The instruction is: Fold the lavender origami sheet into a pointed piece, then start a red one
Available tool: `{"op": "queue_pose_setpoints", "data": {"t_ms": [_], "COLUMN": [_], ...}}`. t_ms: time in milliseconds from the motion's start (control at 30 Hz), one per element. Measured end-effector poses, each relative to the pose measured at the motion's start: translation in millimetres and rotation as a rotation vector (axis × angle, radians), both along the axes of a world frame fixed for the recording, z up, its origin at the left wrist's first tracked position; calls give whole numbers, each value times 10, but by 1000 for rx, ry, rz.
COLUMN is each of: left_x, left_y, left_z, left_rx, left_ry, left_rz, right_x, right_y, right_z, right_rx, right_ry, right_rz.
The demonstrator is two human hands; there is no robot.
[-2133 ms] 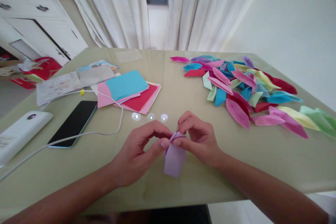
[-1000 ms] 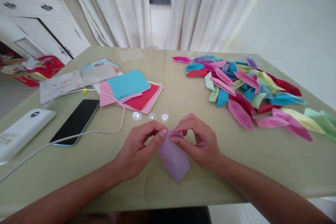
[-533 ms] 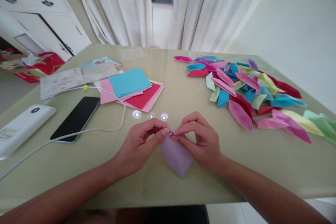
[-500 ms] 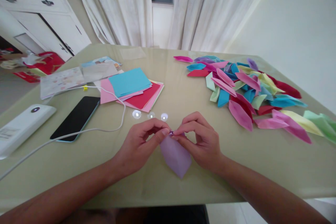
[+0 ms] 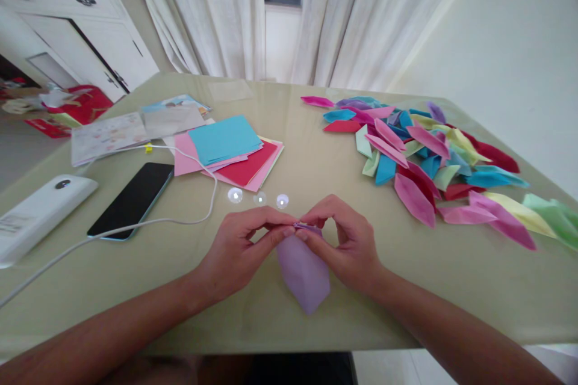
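1. While its upper edge is pinched by the left hand [image 5: 235, 252], the purple paper [image 5: 304, 274] is gripped along the same edge by the right hand [image 5: 347, 246].
2. The paper is held over the near part of the table [image 5: 307, 168], its pointed lower end turned toward the person.
3. Folded papers [image 5: 413, 200] are heaped at the right; at the left, a black phone [image 5: 130, 195] is crossed by a white cable [image 5: 180, 221] near stacked coloured sheets [image 5: 226, 139].

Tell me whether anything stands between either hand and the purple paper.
Nothing visible: left hand and right hand both pinch the paper at its far edge. The folded pieces lie apart, to the right.
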State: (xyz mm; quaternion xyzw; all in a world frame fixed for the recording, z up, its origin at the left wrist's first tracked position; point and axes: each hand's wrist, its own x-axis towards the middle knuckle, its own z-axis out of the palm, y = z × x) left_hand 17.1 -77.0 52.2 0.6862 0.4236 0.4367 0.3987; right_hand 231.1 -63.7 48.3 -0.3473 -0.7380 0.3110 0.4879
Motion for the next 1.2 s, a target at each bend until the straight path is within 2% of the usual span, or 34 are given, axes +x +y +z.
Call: {"op": "queue_pose_setpoints", "data": {"t_ms": [100,200,333,567,867,1067,1200], "left_x": [-1,-3,-17,-37,-29,-29,-30], "left_y": [-7,-9,7,7,-17,-19,-16], "left_z": [-29,-68,-103,-52,-24,-14,-33], "left_rx": [-74,-222,-365,-241,-269,-192,-249], "left_ry": [-93,-242,-206,-2,-6,66,56], "left_rz": [0,-32,-124,-120,-205,-175,-196], "right_x": [5,16,34,54,68,65,70], "right_y": [-8,-15,-5,26,49,65,75], "right_z": [-13,-34,-50,-40,20,23,10], "right_rx": [-46,-71,-110,-171,-379,-397,-401], "right_ry": [6,38,72,85,161,190,190], "right_rz": [-9,-20,-56,54,140,151,138]}}
